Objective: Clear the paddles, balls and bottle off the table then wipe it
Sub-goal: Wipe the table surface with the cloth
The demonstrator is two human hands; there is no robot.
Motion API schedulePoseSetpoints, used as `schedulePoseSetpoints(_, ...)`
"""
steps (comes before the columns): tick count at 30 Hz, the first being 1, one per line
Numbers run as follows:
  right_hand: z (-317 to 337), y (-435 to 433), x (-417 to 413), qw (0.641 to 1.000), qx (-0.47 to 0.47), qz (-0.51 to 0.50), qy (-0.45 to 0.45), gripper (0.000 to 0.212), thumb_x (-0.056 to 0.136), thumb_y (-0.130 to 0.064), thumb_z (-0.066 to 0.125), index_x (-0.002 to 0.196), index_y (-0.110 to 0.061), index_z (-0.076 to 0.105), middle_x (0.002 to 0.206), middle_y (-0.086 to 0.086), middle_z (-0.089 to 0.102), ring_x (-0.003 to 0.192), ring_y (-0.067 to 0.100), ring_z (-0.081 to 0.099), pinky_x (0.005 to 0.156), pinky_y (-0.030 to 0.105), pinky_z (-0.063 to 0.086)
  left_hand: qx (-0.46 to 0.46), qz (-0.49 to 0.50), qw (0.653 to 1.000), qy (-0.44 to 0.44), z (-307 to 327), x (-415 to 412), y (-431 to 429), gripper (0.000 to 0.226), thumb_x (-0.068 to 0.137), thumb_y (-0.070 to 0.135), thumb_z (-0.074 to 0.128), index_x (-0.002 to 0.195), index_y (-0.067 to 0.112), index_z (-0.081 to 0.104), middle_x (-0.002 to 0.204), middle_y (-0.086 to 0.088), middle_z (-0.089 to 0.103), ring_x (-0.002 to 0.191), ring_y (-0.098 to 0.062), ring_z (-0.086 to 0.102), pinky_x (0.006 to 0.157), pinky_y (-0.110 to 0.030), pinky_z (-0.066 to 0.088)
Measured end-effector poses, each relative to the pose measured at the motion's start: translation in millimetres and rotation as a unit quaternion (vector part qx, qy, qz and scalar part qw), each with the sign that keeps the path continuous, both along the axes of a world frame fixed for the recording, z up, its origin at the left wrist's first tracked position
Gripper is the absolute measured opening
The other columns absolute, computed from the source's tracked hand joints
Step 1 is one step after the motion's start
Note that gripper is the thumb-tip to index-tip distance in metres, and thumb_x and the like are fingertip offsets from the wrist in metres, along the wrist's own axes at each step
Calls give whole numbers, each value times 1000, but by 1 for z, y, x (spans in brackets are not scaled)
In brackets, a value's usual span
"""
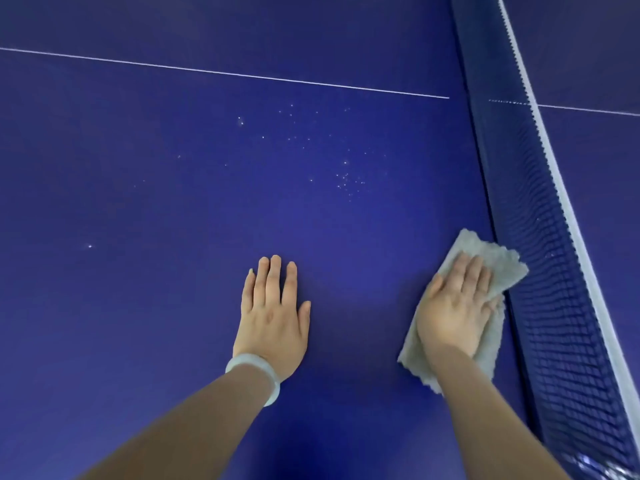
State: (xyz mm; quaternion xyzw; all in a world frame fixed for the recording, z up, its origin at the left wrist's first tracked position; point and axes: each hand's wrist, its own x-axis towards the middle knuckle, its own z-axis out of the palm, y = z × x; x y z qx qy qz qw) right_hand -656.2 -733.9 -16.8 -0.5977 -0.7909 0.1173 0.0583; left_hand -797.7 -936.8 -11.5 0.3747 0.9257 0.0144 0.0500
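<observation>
A dark blue table-tennis table (156, 209) fills the view. My right hand (453, 310) presses flat, fingers straight, on a grey-beige fluffy cloth (498, 261) lying on the table right beside the net. My left hand (273, 313) rests flat on the bare table surface to the left of the cloth, fingers straight and together, a pale bangle on its wrist. Small white droplets or specks (343, 178) dot the surface farther out from both hands. No paddles, balls or bottle are in view.
The dark blue net (540, 271) with its white top band (568, 216) runs along the right, from far to near. A thin white centre line (225, 73) crosses the table at the far side and continues beyond the net.
</observation>
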Motion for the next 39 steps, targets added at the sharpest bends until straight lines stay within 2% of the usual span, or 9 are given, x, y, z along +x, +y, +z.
schedulePoseSetpoints(3,-2,-52,-10,996,13,82,-17,60,102,-36,14,157,-13,9,164,8,7,152,24,4,122,52,3,-4,-3,1000,-8,2,0,-1,64,99,41,18,149,5,35,154,-20,32,146,-36,25,119,-51,23)
schedulePoseSetpoints(6,-4,-48,-32,987,13,157,-42,60,102,-38,14,157,-18,-2,165,2,-6,151,19,-9,123,48,-4,12,0,1000,-20,5,-1,0,63,98,40,22,145,3,42,149,-22,39,143,-38,32,117,-53,27)
schedulePoseSetpoints(10,-5,-6,-46,988,19,145,-40,61,102,-38,16,157,-20,-3,165,-1,-8,151,17,-12,123,47,-7,96,3,995,-29,11,-13,24,55,98,38,32,132,1,53,138,-20,47,131,-39,45,111,-52,36)
schedulePoseSetpoints(13,-5,12,-52,994,13,109,-23,60,103,-36,19,158,-20,0,165,-1,-5,151,17,-11,122,47,-7,107,35,993,-25,11,-36,57,54,100,34,40,142,0,43,148,-22,37,141,-38,32,118,-48,25)
schedulePoseSetpoints(18,-7,36,-54,997,12,71,5,59,103,-35,22,158,-22,3,165,-3,-1,152,16,-8,122,45,-7,68,128,988,-44,3,-66,94,66,101,43,29,153,3,20,160,-19,15,150,-34,7,123,-44,6)
schedulePoseSetpoints(24,-8,89,-65,997,24,66,24,58,103,-34,24,157,-21,10,165,-1,8,152,16,0,123,44,-3,35,144,989,-7,0,-65,99,72,96,45,8,153,3,20,160,-20,16,150,-34,8,123,-46,7)
schedulePoseSetpoints(29,-3,159,-91,995,29,96,2,57,103,-32,23,157,-17,14,164,3,12,152,19,6,123,46,7,30,146,989,-15,3,-65,101,74,94,45,3,154,4,18,161,-18,14,151,-32,6,123,-45,5)
schedulePoseSetpoints(36,0,238,-163,991,7,134,-18,56,105,-31,20,157,-15,12,165,6,9,152,21,4,123,47,6,18,151,988,-8,-3,-65,101,69,98,43,-1,155,7,15,162,-16,13,151,-30,4,123,-45,6)
schedulePoseSetpoints(39,5,227,-187,971,19,236,-29,53,105,-29,22,157,-15,15,164,5,12,151,19,7,121,47,8,13,152,988,0,-3,-65,101,70,98,43,-3,154,6,18,161,-16,17,151,-31,8,123,-44,7)
